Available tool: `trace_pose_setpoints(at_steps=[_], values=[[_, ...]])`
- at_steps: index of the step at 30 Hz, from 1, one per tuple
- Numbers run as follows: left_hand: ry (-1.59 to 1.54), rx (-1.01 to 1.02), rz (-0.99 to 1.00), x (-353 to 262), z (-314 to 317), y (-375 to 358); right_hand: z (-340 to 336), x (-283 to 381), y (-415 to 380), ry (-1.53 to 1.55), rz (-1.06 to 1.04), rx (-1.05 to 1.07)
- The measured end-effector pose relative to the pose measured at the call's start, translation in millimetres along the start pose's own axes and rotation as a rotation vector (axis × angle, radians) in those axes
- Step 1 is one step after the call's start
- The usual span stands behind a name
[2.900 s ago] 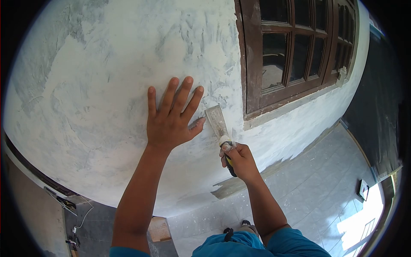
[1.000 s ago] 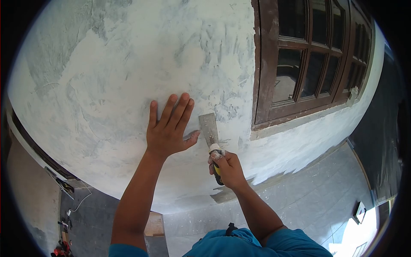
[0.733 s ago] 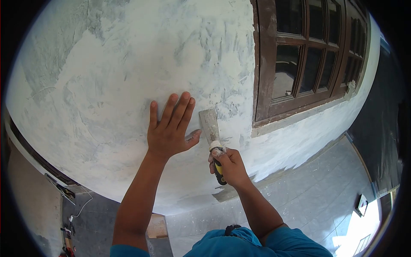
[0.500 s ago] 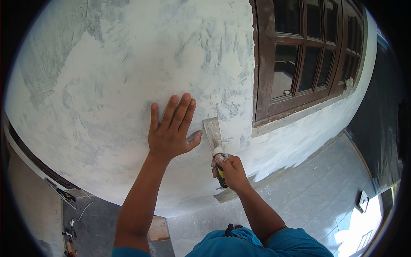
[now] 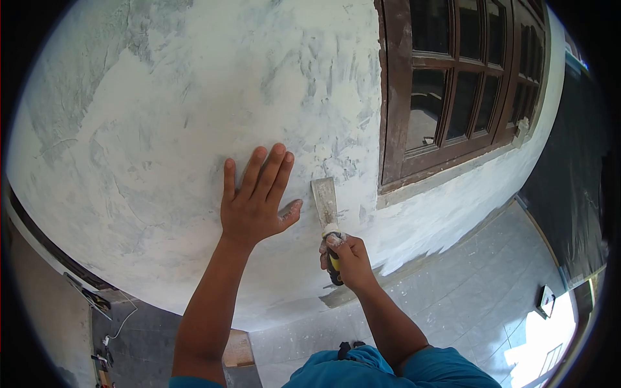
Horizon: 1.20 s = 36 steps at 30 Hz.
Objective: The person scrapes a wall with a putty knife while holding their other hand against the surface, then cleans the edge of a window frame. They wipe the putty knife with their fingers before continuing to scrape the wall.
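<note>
My left hand (image 5: 253, 207) lies flat against the white, patchy wall (image 5: 213, 97), fingers stretched upward and thumb out to the side. White residue marks the thumb. To its right, my right hand (image 5: 349, 258) is wrapped round the black and yellow handle of a putty knife (image 5: 325, 200). The knife's wide metal blade points up and its end is at the wall surface, smeared with pale filler. Grey streaks and rough patches show in the wall coating just above the blade.
A brown wooden window (image 5: 453, 97) with several panes is set in the wall at upper right. Below spreads a speckled grey tile floor (image 5: 446, 304). Black sheeting (image 5: 563, 168) hangs at far right. A white cable (image 5: 126, 317) and tools lie at lower left, near a brown board (image 5: 238, 349).
The putty knife's blade has shifted slightly right and stands a little more upright. My left hand stays on the wall, with the view slightly shifted.
</note>
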State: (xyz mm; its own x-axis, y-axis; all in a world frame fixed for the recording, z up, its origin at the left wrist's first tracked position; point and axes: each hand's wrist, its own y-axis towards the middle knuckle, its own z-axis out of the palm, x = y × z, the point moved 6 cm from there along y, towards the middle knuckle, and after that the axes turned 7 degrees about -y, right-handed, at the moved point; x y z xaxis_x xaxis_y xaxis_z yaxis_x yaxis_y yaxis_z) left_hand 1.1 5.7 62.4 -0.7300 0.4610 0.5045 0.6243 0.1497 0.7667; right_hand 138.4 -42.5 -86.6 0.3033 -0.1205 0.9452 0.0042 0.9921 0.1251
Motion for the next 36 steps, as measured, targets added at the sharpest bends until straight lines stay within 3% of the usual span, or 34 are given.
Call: trace_pose_setpoints(at_steps=[3, 10, 17, 22, 28, 36], values=[[-0.005, -0.001, 0.005, -2, 0, -1, 4, 41, 12, 0.032, -0.064, 0.002], [0.012, -0.006, -0.009, -3, 4, -3, -17, -13, -3, 0.043, 0.011, -0.014], [0.005, -0.042, -0.081, -24, 16, -10, -23, 32, 9, -0.035, -0.002, 0.073], [0.067, -0.031, -0.033, -31, 21, -12, -47, -3, 4, -0.045, 0.027, 0.073], [0.165, -0.028, 0.054, -33, 23, -12, -45, 9, 7, -0.037, 0.048, 0.097], [0.064, 0.029, -0.009, -41, 25, -14, -53, 5, 7, -0.083, -0.003, 0.063]])
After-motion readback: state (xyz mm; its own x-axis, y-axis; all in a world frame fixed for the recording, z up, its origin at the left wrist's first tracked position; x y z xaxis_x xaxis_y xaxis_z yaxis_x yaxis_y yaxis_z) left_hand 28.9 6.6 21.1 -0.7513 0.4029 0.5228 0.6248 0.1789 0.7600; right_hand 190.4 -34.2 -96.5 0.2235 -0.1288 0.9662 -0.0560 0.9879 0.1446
